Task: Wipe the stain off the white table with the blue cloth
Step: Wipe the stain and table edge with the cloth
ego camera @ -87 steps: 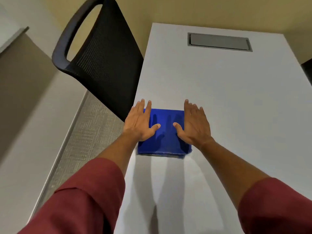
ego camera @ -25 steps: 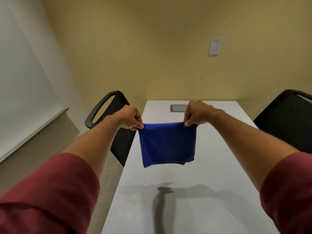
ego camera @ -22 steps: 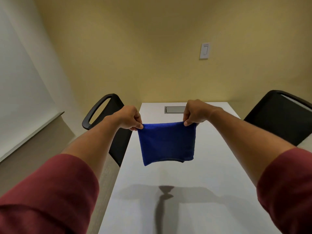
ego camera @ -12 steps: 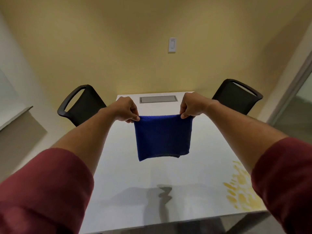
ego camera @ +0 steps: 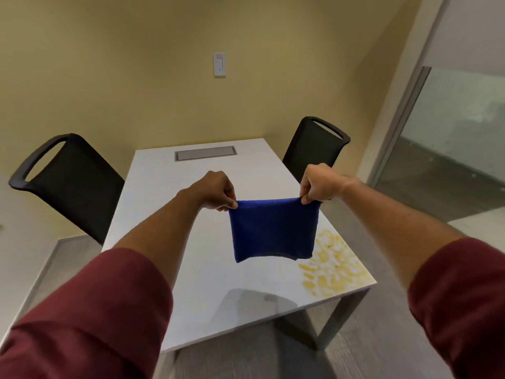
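You're holding the cloth [ego camera: 274, 229] up in the air with both hands, arms stretched out over the desk [ego camera: 169, 214]. Your left hand [ego camera: 216, 194] is pinching the top left corner, grip closed tight on the fabric between thumb and fingers, and your right hand [ego camera: 317, 184] is doing the same on the top right corner, grip clamped on the cloth. The top edge is running taut and nearly level between the two fists, and the rest of the blue cloth is hanging straight down in a folded square, its lower edge clear of the desk and casting a grey shadow [ego camera: 254, 302] on the near part of the white top. The stain [ego camera: 332, 265] is sitting on the desk's near right corner, a patch of yellow-orange blotches spreading right up to the edges, and the cloth's lower right corner is hanging in front of its left side from this angle, not touching it. Your red sleeves [ego camera: 90, 315] are filling the bottom corners of the view. Further up the desk, a grey hatch [ego camera: 205, 153] is lying flush in the surface near the far end. A black chair [ego camera: 69, 181] is standing at the left side of the desk and a second chair [ego camera: 314, 144] is standing at the right side, behind your right hand. A white switch [ego camera: 219, 64] is showing on the yellow wall beyond, and a glass panel [ego camera: 459, 138] is running down the right.
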### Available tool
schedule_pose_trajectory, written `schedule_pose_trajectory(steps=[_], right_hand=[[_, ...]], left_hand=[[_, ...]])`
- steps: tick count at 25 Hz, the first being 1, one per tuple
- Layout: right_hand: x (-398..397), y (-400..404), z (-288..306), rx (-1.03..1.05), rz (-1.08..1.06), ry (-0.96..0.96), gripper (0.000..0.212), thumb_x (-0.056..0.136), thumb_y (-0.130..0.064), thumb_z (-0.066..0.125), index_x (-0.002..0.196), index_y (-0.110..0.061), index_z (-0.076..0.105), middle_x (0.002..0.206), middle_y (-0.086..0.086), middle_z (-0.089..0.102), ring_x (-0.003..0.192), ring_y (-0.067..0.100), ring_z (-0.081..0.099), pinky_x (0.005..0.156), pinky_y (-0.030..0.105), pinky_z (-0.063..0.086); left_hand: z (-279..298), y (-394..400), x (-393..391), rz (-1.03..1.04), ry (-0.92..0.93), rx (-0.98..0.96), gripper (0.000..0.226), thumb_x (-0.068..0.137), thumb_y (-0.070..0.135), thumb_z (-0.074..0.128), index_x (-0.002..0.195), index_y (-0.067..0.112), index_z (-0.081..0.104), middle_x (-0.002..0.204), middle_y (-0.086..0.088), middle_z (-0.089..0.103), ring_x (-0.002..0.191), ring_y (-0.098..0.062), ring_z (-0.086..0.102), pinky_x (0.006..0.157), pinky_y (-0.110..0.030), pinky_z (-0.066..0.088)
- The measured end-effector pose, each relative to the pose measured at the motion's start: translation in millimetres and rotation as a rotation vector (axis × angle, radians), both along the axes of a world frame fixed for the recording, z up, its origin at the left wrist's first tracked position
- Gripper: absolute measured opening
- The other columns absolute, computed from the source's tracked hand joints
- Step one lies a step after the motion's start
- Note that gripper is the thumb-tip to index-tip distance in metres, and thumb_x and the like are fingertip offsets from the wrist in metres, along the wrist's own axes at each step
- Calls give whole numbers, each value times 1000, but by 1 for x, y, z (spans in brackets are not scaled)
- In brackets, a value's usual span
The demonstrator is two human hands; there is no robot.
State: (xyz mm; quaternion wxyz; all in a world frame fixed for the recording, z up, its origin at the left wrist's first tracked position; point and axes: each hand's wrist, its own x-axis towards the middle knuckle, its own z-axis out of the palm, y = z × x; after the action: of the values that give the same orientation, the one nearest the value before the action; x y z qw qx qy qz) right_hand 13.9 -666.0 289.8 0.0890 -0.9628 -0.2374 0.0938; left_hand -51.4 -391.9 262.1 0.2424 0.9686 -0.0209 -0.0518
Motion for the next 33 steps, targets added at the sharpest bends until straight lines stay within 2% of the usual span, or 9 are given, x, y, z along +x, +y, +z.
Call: schedule_pose_trajectory(steps=[3, 14, 18, 22, 24, 27, 29, 31, 33], right_hand=[[14, -38, -15, -6, -6, 22, 6, 82, -12, 77, 87, -14, 79, 89, 2, 74, 88, 20, 69, 82, 39, 61], [91, -162, -80, -23, 146, 88, 9, 84, -13, 76, 92, -14, 79, 88, 3, 74, 82, 17, 69, 76, 31, 58], [105, -188, -94, -76, 181, 188, 10, 83, -12, 76, 93, -15, 78, 89, 0, 73, 85, 16, 68, 78, 31, 58], [123, -201, -95, -116, 201, 354, 9, 84, -12, 74, 92, -16, 77, 90, -3, 72, 86, 12, 66, 66, 20, 52], [133, -201, -103, -123, 205, 396, 8, 84, -11, 74, 89, -18, 76, 89, -4, 71, 86, 11, 65, 65, 19, 50], [143, -194, -142, -139, 188, 397, 10, 85, -9, 72, 85, -19, 74, 87, -3, 70, 85, 12, 65, 69, 23, 52], [151, -190, -177, -136, 153, 345, 14, 85, -5, 68, 89, -16, 76, 93, 3, 72, 90, 20, 68, 79, 34, 58], [161, -186, -209, -116, 96, 282, 18, 86, -3, 63, 95, -13, 75, 98, 9, 73, 93, 25, 68, 85, 42, 58], [173, -181, -237, -79, 39, 234, 21, 86, -1, 59, 97, -12, 74, 98, 11, 72, 91, 28, 67, 83, 45, 58]], left_hand=[[-16, -41, 10, -3, 5, 2, 7, 79, 15, 78, 81, 9, 76, 70, -6, 74, 62, -14, 70, 59, -22, 54], [-73, -184, 46, 166, 99, -31, 2, 77, 11, 75, 76, 11, 74, 62, -1, 67, 59, -10, 62, 60, -23, 48], [-88, -213, 51, 159, 204, -52, 6, 78, 11, 75, 80, 6, 75, 70, -9, 73, 62, -14, 67, 65, -28, 56], [-97, -220, 58, 181, 291, -195, 11, 79, 10, 77, 84, 1, 74, 78, -15, 75, 73, -21, 73, 73, -33, 62], [-108, -222, 66, 190, 329, -226, 12, 80, 11, 77, 86, 1, 74, 80, -17, 75, 74, -23, 74, 74, -35, 62], [-141, -222, 78, 189, 366, -187, 12, 81, 11, 76, 87, 1, 74, 81, -17, 75, 71, -20, 71, 74, -34, 61], [-168, -220, 89, 193, 351, -155, 9, 81, 11, 74, 85, 3, 74, 78, -15, 74, 67, -18, 67, 69, -31, 58], [-194, -218, 104, 242, 306, -131, 8, 82, 13, 73, 86, 6, 74, 78, -9, 71, 71, -18, 65, 69, -30, 55], [-217, -215, 119, 306, 248, -123, 8, 84, 15, 70, 88, 9, 74, 83, -4, 70, 78, -19, 64, 73, -32, 54]])
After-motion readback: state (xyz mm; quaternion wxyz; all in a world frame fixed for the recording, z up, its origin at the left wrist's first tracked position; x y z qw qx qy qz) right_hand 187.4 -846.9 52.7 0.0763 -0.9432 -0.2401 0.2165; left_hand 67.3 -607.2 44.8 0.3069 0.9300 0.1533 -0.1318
